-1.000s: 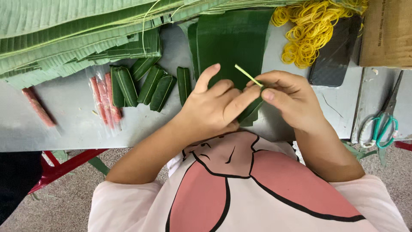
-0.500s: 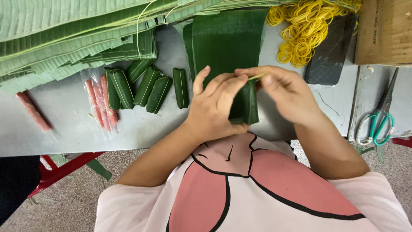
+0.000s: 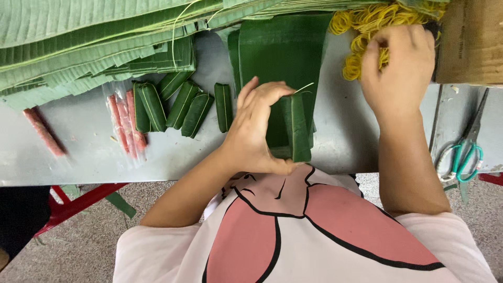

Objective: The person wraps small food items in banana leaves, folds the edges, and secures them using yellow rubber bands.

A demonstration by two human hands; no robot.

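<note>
Left hand (image 3: 258,128) pinches the dark green rolled leaf parcel (image 3: 297,127) between curled fingers — long axis pointing away from her; right hand (image 3: 399,68), fingers bent, digs into yellow rubber bands (image 3: 361,23).

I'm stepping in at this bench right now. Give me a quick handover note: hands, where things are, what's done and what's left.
Left hand: clamps a leaf-wrapped roll upright-ish at the table's near edge, on a dark leaf sheet; not tied yet.
Right hand: in the yellow rubber bands, far right; whether it has one yet, I cannot tell.
Done: five wrapped rolls lie left of the sheet.
Left: unwrapped pink sausages in clear plastic beside them, one more further left. Leaf stack at the back, scissors at right.
</note>
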